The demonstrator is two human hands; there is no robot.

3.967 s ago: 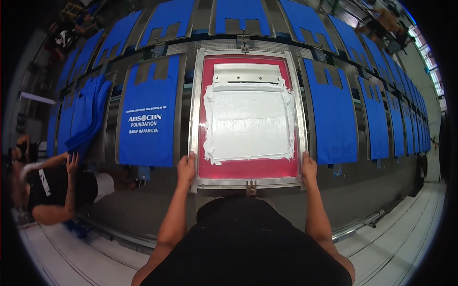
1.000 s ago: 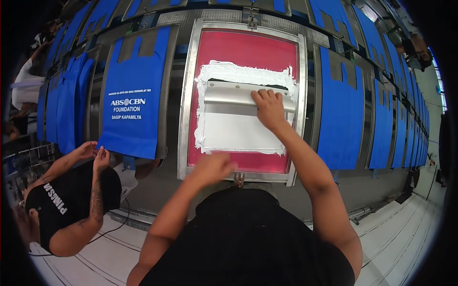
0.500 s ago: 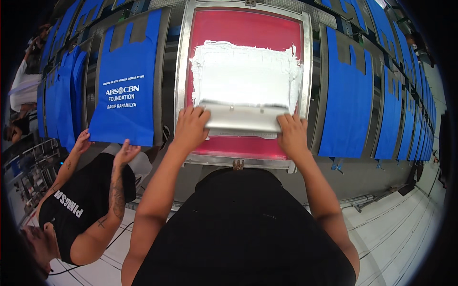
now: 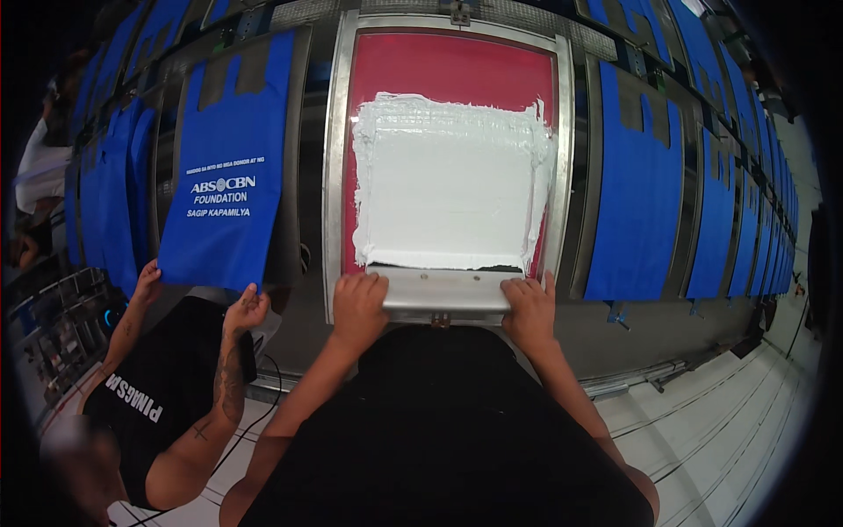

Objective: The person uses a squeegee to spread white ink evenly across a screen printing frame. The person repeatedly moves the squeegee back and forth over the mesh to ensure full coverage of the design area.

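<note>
The person's left hand [image 4: 358, 307] and right hand [image 4: 530, 312] grip the two ends of a broad metal bar [image 4: 446, 294], with the fingers of each closed over it. One outer finger of the right hand stands away from the others, pointing up. The bar lies crosswise at the near end of a metal-framed screen [image 4: 565, 167], close in front of the person's black top [image 4: 430, 430]. Within the frame, a thick sheet of white paste [image 4: 452, 189] covers much of the pink mesh [image 4: 461, 66], its edges ragged and heaped at the sides. A thin dark strip shows between the paste and the bar. A small metal clamp [image 4: 441, 321] sits just beyond the bar's near edge, at the middle.

To the left, a co-worker [image 4: 162, 386] in a dark top has both hands at the lower corners of a blue bag [image 4: 230, 132] with white print, which lies partly over a grey board [image 4: 294, 140]. To the right of the screen, another blue bag [image 4: 634, 211] lies flat on its own board, and more blue bags follow in a row toward the rim
</note>
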